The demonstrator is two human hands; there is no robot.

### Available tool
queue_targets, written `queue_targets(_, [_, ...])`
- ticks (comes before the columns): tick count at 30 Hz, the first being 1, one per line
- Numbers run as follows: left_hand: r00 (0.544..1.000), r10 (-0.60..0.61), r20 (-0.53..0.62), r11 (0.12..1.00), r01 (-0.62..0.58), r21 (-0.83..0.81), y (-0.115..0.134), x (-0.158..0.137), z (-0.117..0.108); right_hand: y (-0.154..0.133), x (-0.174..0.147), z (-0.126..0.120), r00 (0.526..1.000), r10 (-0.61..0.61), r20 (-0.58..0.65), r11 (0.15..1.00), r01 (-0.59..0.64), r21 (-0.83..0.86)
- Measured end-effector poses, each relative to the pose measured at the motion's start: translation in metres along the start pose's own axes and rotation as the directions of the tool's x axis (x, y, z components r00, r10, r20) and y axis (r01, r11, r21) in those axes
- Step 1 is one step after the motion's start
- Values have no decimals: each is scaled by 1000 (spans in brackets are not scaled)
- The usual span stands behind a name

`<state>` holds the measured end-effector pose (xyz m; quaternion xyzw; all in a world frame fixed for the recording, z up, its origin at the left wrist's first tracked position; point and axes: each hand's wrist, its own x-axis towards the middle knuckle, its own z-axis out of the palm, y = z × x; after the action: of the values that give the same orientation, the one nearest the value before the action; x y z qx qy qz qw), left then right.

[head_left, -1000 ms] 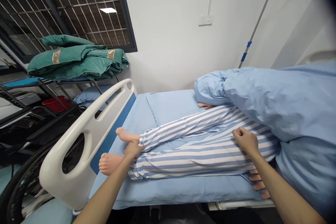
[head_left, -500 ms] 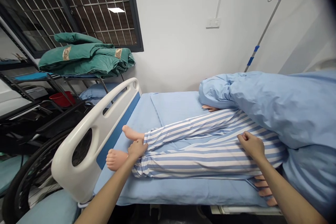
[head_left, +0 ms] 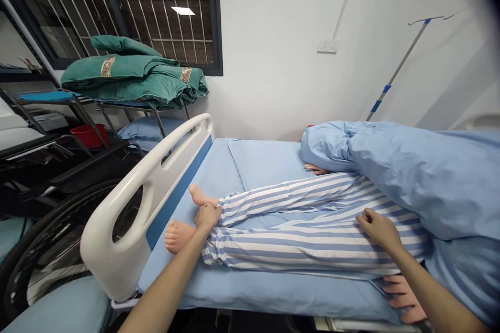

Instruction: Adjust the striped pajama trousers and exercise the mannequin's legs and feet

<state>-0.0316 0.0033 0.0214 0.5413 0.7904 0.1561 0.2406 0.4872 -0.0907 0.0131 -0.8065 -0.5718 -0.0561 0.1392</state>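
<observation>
I judged the trousers (head_left: 297, 244) soft, graspable by cuffs (head_left: 212, 255); left hand (head_left: 208, 215) (7 o'clock) curled, hold unclear; right hand (head_left: 379, 229) (4 o'clock) was fisted.

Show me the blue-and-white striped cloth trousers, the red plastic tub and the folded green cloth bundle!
Striped trousers (head_left: 312, 243): head view, middle of the nearer leg.
Red tub (head_left: 86, 138): head view, its outer side.
Green bundle (head_left: 135, 82): head view, its front.

No words, labels, brands, numbers or signs can be read on the things around the bed (head_left: 273, 291); two light bands (head_left: 108, 66) on the folded green quilt (head_left: 156, 86) bear an angular pattern, with no legible lettering.
</observation>
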Motion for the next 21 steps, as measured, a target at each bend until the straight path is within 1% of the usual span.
queue_targets(5, [1000,-27,-5,999,27,-21,-7,0,-13,-5,-1,-3,997,29,71,996,-23,-88])
queue_targets(9, [1000,18,-12,999,-18,31,-8,-5,-22,-19,-2,-7,986,80,148,987,-57,-150])
queue_targets(11, [999,47,-15,997,-46,59,-8,-8,-24,-31,-2,-8,984,78,160,987,-54,-151])
queue_targets(13, [997,80,-20,994,-78,78,-8,-12,-24,-50,-2,-6,987,9,160,995,7,-100])
queue_targets(15, [994,108,-32,991,-105,88,-8,-14,-24,-76,-3,-3,982,-118,146,993,121,-11])
queue_targets(16, [992,121,-35,989,-117,87,-8,-15,-24,-91,-4,-2,971,-193,138,981,189,41])
queue_targets(19, [987,157,-24,987,-156,30,-10,-16,-23,-146,-9,5,919,-376,123,919,352,177])
queue_targets(21, [978,208,-21,976,-209,-67,-12,-17,-20,-187,-14,10,876,-464,132,868,419,267])
